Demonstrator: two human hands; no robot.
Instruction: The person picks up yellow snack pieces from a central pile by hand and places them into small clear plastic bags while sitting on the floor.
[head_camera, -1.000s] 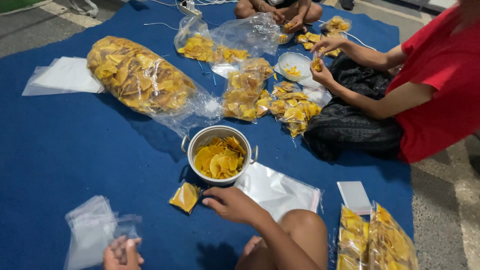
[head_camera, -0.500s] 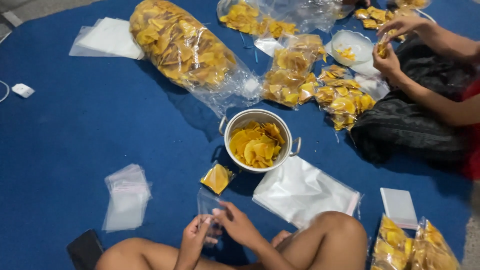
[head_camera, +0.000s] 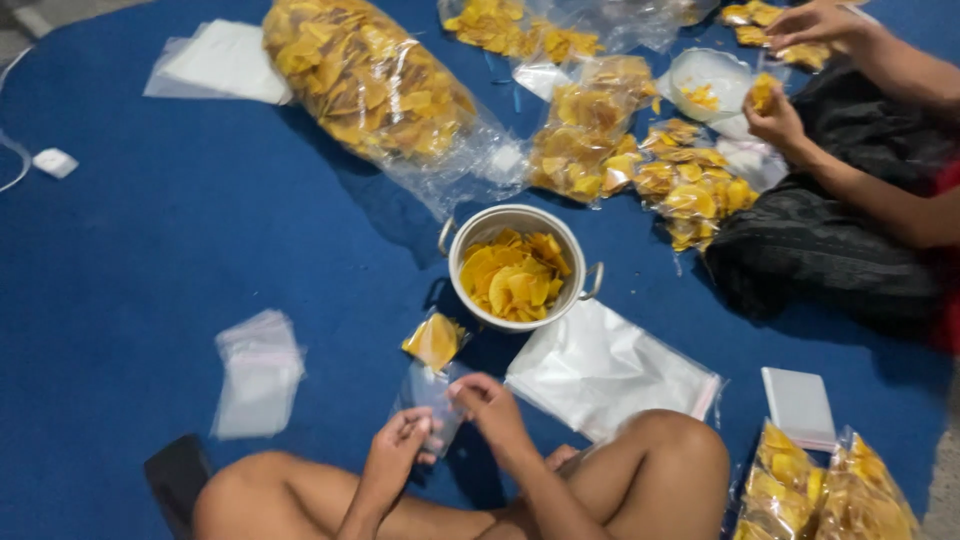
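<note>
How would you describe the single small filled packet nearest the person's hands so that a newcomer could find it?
Start at the metal pot of yellow chips on the blue mat. Just below its left side lies one small clear packet of chips, alone, unlike the heap of packets by the other person.

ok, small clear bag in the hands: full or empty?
Empty. The small clear bag, pinched by the left hand and right hand, shows blue mat through it; no chips inside.
</note>
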